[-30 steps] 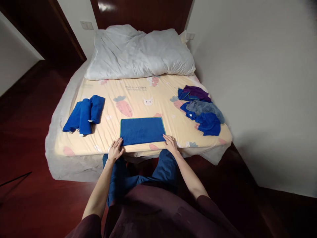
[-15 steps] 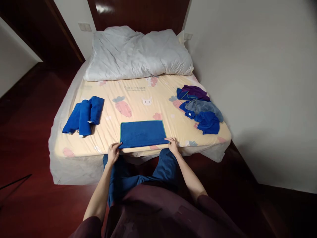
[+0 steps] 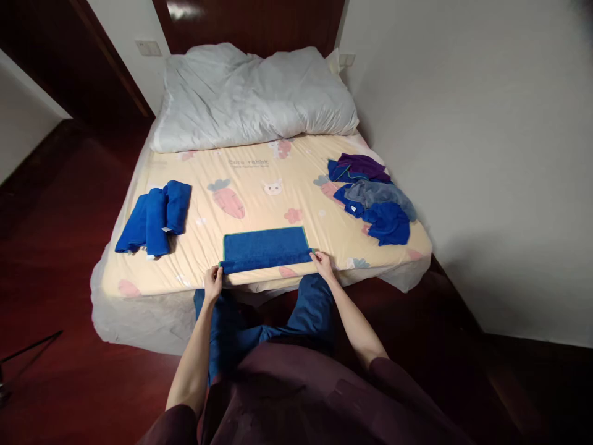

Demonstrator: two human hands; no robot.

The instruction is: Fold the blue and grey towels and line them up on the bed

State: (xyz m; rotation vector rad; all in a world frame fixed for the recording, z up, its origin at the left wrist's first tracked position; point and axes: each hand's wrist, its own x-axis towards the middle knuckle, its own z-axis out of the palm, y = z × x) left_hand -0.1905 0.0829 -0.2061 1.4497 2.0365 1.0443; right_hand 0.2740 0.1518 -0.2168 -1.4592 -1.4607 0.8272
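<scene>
A blue towel [image 3: 265, 245] with green edging lies flat near the front edge of the bed, its near edge turned up into a narrow fold. My left hand [image 3: 214, 282] pinches the near left corner of that fold. At the other end, my right hand [image 3: 322, 264] grips the near right corner between thumb and fingers. Rolled blue towels [image 3: 157, 216] rest side by side to the left. On the right is a loose heap of crumpled cloths: a blue one [image 3: 389, 224], a grey one [image 3: 377, 194] and a purple one [image 3: 364, 167].
The bed [image 3: 180, 259] has a yellow sheet printed with carrots and rabbits. A bulky white quilt [image 3: 259, 99] lies across its head, before a dark headboard [image 3: 259, 25]. A white wall [image 3: 486, 185] runs along the right side. A thin black rod [image 3: 32, 346] shows at lower left.
The towel's near edge has been folded over, away from me, so the towel looks shorter front to back. Both hands keep hold of its corners. The view has shifted slightly.
</scene>
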